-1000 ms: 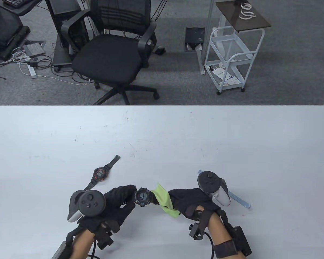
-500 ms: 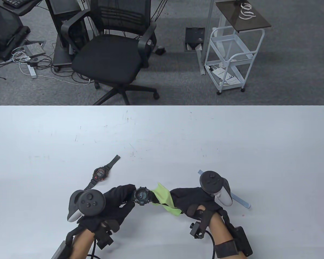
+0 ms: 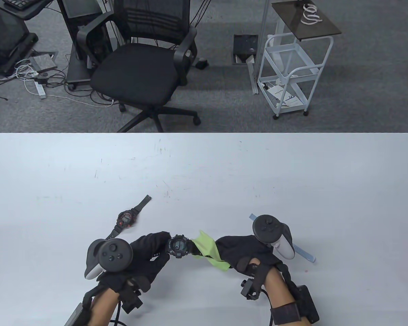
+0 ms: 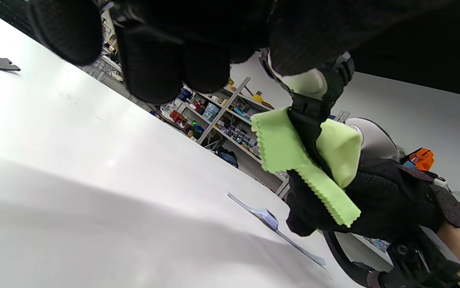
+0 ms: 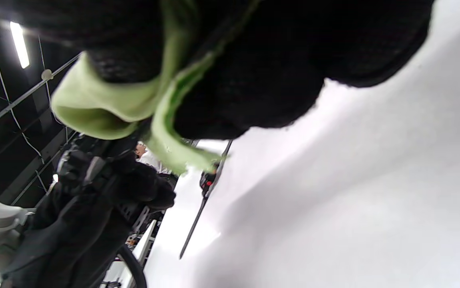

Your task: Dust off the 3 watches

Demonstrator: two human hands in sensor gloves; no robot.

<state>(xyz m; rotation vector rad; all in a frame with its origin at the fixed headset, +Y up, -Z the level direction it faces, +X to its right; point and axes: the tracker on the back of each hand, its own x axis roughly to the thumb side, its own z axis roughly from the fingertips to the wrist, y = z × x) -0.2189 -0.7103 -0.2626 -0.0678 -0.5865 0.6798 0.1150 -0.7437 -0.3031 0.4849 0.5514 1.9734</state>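
Above the tabletop (image 3: pixel 224 176), the left hand (image 3: pixel 146 256) pinches a black watch (image 3: pixel 179 247) whose strap runs rightward into the green cloth (image 3: pixel 209 253) clamped in the right hand (image 3: pixel 246 253), while the red-faced watch (image 3: pixel 125 219) lies just beyond.

The right hand (image 3: pixel 244 253) covers most of the blue watch (image 3: pixel 304 253); the green cloth (image 3: pixel 209 253) hides the held watch's (image 3: pixel 178 246) strap.

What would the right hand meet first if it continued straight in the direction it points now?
Probably the black watch that the left hand holds: the right hand points toward it, its green cloth already wrapped around the strap.
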